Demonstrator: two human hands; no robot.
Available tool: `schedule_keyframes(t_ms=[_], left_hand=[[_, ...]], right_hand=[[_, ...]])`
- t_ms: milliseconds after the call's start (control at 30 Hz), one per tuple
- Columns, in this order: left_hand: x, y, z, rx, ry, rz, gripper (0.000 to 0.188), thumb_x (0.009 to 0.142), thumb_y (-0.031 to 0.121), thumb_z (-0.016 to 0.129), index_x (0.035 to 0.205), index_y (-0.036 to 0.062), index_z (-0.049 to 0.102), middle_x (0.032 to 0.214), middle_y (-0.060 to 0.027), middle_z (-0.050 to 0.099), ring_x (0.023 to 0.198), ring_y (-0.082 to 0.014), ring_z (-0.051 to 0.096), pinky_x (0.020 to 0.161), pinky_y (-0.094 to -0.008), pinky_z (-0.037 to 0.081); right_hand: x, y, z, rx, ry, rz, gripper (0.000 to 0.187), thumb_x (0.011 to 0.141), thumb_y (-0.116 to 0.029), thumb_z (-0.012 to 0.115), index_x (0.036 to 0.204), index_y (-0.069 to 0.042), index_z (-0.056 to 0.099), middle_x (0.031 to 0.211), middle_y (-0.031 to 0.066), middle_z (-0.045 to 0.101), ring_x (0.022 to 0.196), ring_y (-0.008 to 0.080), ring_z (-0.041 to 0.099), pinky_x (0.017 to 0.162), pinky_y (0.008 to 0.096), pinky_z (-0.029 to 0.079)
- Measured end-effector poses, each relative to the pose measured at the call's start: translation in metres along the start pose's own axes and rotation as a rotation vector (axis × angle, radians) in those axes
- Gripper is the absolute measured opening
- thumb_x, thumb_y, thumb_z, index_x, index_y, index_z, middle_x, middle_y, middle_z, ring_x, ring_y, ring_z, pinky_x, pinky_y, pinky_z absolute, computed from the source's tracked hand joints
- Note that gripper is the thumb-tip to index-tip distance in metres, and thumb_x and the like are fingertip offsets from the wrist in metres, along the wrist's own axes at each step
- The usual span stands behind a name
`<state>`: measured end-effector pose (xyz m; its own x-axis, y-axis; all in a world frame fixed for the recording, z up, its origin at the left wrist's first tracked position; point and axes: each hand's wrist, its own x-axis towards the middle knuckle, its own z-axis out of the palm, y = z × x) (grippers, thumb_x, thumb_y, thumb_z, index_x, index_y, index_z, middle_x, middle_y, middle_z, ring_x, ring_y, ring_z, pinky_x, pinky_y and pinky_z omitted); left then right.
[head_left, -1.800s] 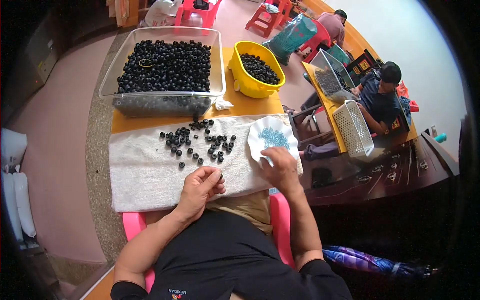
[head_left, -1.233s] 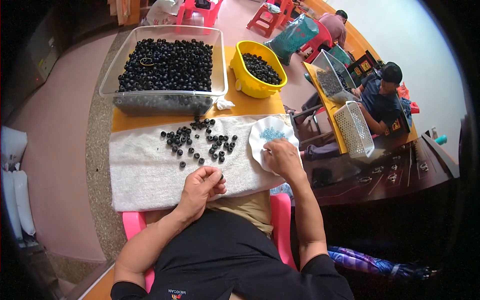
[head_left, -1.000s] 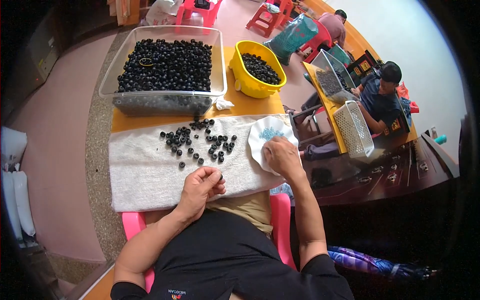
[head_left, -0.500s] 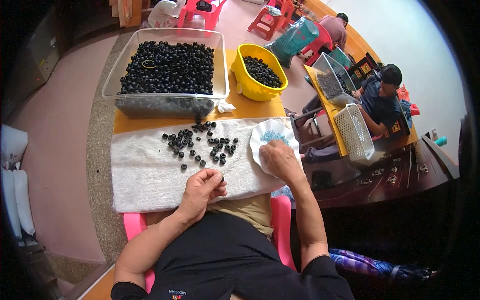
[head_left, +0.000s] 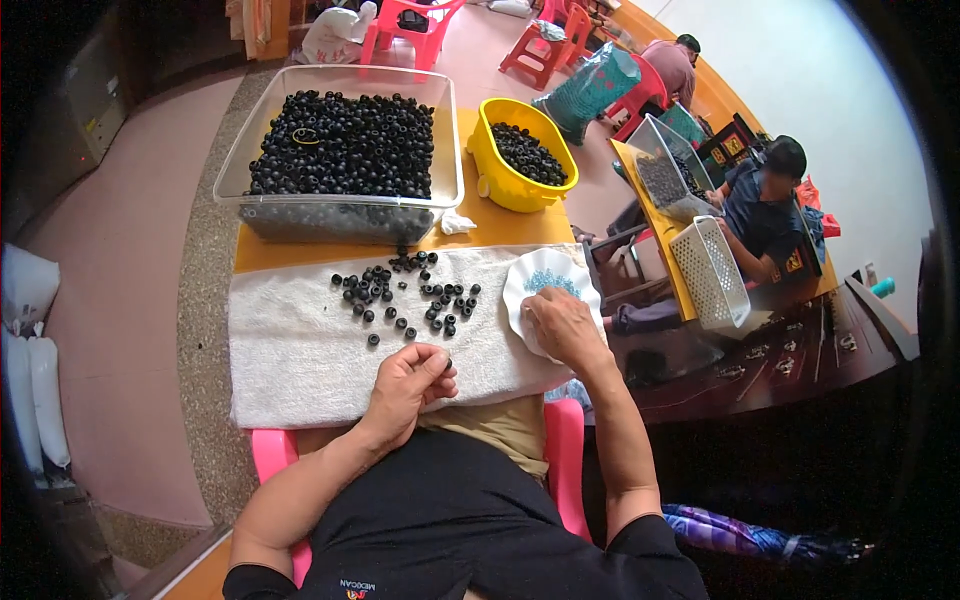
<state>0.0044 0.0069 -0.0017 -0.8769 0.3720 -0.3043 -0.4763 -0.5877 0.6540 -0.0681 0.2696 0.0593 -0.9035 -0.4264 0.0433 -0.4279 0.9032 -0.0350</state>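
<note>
My left hand is closed in a pinch over the near edge of the white towel. A small round black bead shows at its thumb and fingertips. To the right, my right hand reaches down into a white wavy-rimmed dish, its fingers drawn together; the fingertips and anything in them are hidden. Tiny clear-blue pieces lie in the dish just beyond the knuckles. Loose black beads with holes are scattered on the towel ahead of my left hand.
Beyond the towel stand a clear plastic bin full of black beads and a yellow tub holding more. A crumpled white tissue lies by the bin. At right, a person sits at another table near a white perforated basket.
The whole view has shifted slightly, so the table sits a little lower in the picture. Both hands keep nearly the same places, the right one still in the dish.
</note>
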Motion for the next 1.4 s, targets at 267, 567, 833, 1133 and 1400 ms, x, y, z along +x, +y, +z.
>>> schedule_keyframes(t_ms=[267,567,833,1133,1400], left_hand=[[-0.001,0.002,0.001,0.0,0.005,-0.01,0.021,0.097,0.021,0.062,0.105,0.0026,0.058,0.09,-0.0056,0.064,0.077,-0.0105,0.063,0.075,-0.0275,0.056],[-0.001,0.001,0.001,0.014,-0.012,-0.022,0.026,0.098,0.021,0.061,0.116,0.0023,0.06,0.091,-0.0042,0.063,0.078,-0.0097,0.062,0.076,-0.0269,0.056],[-0.001,0.001,0.007,0.08,-0.031,-0.021,0.018,0.098,0.017,0.058,0.109,0.0027,0.061,0.089,-0.0031,0.062,0.077,-0.0102,0.062,0.076,-0.0276,0.056],[0.014,-0.002,0.016,0.252,-0.132,-0.051,0.027,0.101,0.021,0.048,0.107,-0.0024,0.059,0.083,-0.0041,0.056,0.074,-0.0115,0.058,0.071,-0.0268,0.053],[0.033,-0.014,0.04,0.316,-0.159,0.003,0.029,0.1,0.02,0.056,0.119,-0.0026,0.059,0.085,-0.0024,0.058,0.071,-0.0089,0.058,0.065,-0.0219,0.051]], right_hand=[[-0.004,0.004,0.003,0.159,0.128,0.044,0.014,0.089,-0.004,0.054,0.099,-0.003,0.064,0.096,0.0179,0.061,0.092,0.037,0.061,0.08,0.0432,0.05],[-0.006,0.005,0.005,0.478,0.238,0.159,0.011,0.085,-0.007,0.066,0.092,0.0,0.063,0.085,0.0176,0.065,0.081,0.035,0.065,0.072,0.0389,0.051],[-0.018,0.016,0.021,0.699,0.294,0.203,0.01,0.087,-0.002,0.069,0.096,0.001,0.067,0.082,0.0064,0.066,0.072,0.0101,0.06,0.065,0.0257,0.049],[-0.027,0.016,0.021,0.822,0.339,0.216,0.012,0.086,0.001,0.068,0.098,0.003,0.067,0.085,0.0065,0.068,0.077,0.0108,0.065,0.07,0.0245,0.053],[-0.035,0.015,0.011,0.865,0.364,0.221,0.012,0.085,0.003,0.069,0.097,0.003,0.066,0.085,0.0066,0.067,0.077,0.0112,0.065,0.069,0.0243,0.053]])
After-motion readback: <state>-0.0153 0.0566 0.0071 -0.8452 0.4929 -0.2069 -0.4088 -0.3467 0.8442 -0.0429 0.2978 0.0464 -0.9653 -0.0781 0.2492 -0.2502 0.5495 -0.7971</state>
